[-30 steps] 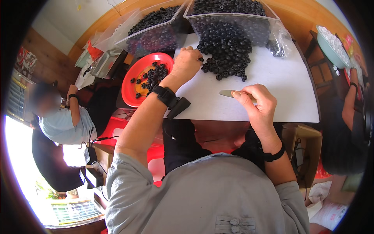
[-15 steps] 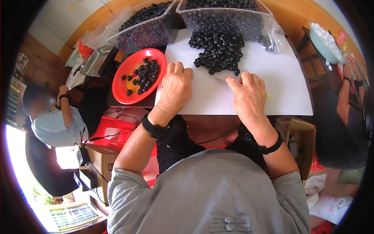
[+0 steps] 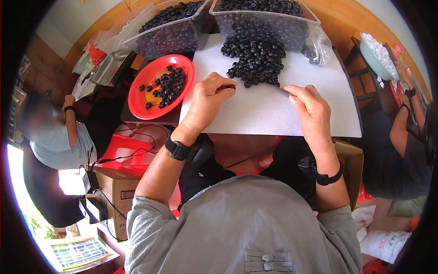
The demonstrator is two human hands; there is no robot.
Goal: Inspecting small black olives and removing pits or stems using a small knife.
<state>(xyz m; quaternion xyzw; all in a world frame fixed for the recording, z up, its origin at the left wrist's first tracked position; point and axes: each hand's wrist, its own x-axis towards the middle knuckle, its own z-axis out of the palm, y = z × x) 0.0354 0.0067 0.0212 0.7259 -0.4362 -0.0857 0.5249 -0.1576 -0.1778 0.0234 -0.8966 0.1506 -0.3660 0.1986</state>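
— Both hands lifted since half a second ago; we had them flat on the white sheet [image 3: 273, 109], now they work at the pile's edge.

— We see the left hand [image 3: 207, 102], centre frame, fingers pinched on one small black ring [image 3: 231, 86].

— And the right hand [image 3: 310, 109], right of centre, fingers closed on a thin grey tool [image 3: 284, 91].

— Black rings [image 3: 255, 55] heap at upper centre on the table; the red plate [image 3: 157, 86] with more sits at upper left.
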